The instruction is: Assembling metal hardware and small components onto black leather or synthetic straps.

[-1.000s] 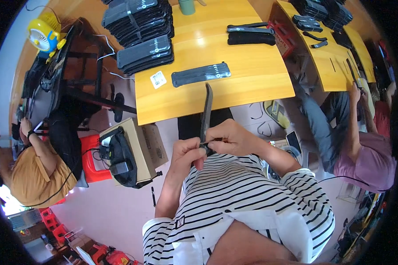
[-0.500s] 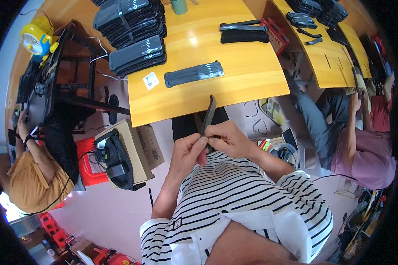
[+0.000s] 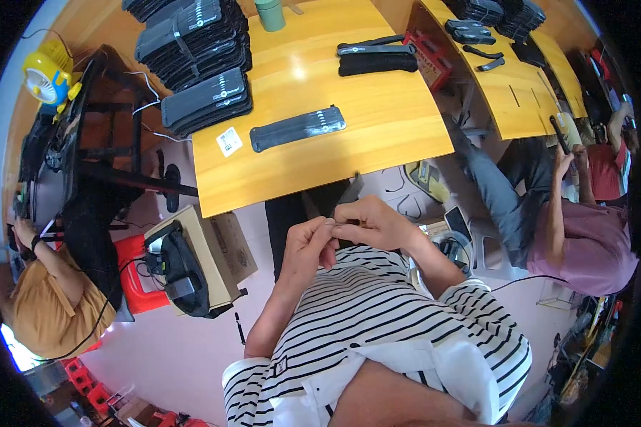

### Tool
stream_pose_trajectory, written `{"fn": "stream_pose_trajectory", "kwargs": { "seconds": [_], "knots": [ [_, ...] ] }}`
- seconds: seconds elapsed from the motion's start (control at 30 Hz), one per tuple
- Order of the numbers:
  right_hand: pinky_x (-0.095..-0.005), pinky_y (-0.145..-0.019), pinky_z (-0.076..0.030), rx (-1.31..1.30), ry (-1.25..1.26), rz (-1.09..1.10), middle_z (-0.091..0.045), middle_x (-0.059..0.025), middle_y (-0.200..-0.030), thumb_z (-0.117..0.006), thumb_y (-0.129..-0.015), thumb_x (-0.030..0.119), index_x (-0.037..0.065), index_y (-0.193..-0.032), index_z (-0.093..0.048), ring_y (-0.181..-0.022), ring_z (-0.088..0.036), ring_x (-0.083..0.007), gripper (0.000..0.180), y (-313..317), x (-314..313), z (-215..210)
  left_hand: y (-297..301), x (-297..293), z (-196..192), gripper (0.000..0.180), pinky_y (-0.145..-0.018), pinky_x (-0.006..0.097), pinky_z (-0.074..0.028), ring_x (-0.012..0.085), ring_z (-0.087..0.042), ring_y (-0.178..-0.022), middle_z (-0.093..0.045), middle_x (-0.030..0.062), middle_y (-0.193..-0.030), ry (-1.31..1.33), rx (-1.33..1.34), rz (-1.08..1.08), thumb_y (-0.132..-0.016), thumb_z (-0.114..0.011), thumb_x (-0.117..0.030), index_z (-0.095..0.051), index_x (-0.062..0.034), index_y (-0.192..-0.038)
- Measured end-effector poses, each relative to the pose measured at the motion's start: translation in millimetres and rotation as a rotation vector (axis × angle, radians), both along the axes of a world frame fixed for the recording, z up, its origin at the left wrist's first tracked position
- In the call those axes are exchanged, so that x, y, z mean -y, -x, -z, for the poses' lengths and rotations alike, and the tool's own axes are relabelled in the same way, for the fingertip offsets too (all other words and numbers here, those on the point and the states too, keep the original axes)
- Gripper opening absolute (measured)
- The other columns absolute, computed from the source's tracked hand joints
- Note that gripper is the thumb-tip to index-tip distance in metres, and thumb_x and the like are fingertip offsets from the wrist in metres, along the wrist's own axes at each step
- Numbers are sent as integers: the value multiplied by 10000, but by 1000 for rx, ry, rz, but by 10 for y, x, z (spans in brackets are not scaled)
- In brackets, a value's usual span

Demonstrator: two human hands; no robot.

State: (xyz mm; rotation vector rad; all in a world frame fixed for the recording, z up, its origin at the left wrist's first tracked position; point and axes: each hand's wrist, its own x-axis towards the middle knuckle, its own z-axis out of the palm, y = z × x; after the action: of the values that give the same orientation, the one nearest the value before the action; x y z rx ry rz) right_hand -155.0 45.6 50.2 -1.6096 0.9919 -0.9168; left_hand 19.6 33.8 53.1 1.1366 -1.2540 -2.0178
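Both hands meet in front of my striped shirt, below the table's near edge. My left hand [image 3: 303, 250] is closed, thumb and fingertips pinched together. My right hand [image 3: 372, 224] is closed too, its fingertips touching those of the left. Beyond the fingers a dark strap [image 3: 350, 191] sticks out toward the table edge; the part between my fingertips is mostly hidden. On the wooden table [image 3: 313, 167] ahead lies a flat black band [image 3: 298, 129] with pale printing at its right end. A white label [image 3: 229, 141] lies to its left.
Stacks of black bands [image 3: 194, 46] stand at the table's far left, near a green cup [image 3: 270, 14]. More black pieces [image 3: 377, 58] lie far right. A cardboard box [image 3: 224, 249] with a black bag [image 3: 184, 274] stands left. Co-workers sit at both sides.
The dark strap, upright above my hands before, now leans right and shows less. My hands stay pinched together in nearly the same place. The view has shifted slightly.
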Motion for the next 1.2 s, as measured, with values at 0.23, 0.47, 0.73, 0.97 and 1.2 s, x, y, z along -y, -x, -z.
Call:
{"fn": "stream_pose_trajectory", "kwargs": {
  "seconds": [0.23, 0.47, 0.73, 0.97, 1.2],
  "knots": [
    [-228, -368, -256, 756, -626, 656, -322, 53, -502, -527, -836, 250, 115, -734, -489, -391, -339, -84, 174, 9, -87, -26, -18, 1, -76, 352, -360, 183, -266, 45, -393, -386, -430, -21, -480, -13, -84, -15, -896, -479, -247, -489, -64, -595],
    [-199, -366, -233, 1371, -151, 842, -284, 52, -503, -544, -819, 131, 139, -571, -332, -388, -251, -56, 327, 2428, -259, 283, -2069, 50, 272, 234, -300, 193, -179, 42, -260, -328, -300, -60, -441, -353, -431, -721, -853, -520, -188, -496, -72, -652],
    [-213, -346, -237, 772, -163, 930, -322, 30, -444, -536, -825, 180, 128, -596, -365, -339, -276, -69, 290, 1844, -258, 68, -1948, 182, 386, 215, -410, 189, -249, 44, -310, -466, -359, -38, -562, -50, -366, -774, -905, -498, -224, -482, -55, -774],
    [-174, -383, -258, -192, 91, 916, -443, 31, -526, -516, -857, 157, 90, -643, -483, -420, -358, -19, 227, 1386, -186, -78, -1167, 586, 1108, 253, -389, 179, -343, 49, -369, -430, -438, -39, -545, -52, -328, -887, -897, -520, -258, -563, -9, -885],
    [-159, -425, -265, -516, 243, 985, -478, 36, -586, -539, -863, 126, 33, -800, -592, -466, -363, -8, 125, 1189, -174, -217, -1000, 665, 1426, 594, -460, 230, -501, 205, -639, -596, -626, 149, -713, -253, 10, -756, -857, -452, -535, -555, 44, -937]
  ]
}}
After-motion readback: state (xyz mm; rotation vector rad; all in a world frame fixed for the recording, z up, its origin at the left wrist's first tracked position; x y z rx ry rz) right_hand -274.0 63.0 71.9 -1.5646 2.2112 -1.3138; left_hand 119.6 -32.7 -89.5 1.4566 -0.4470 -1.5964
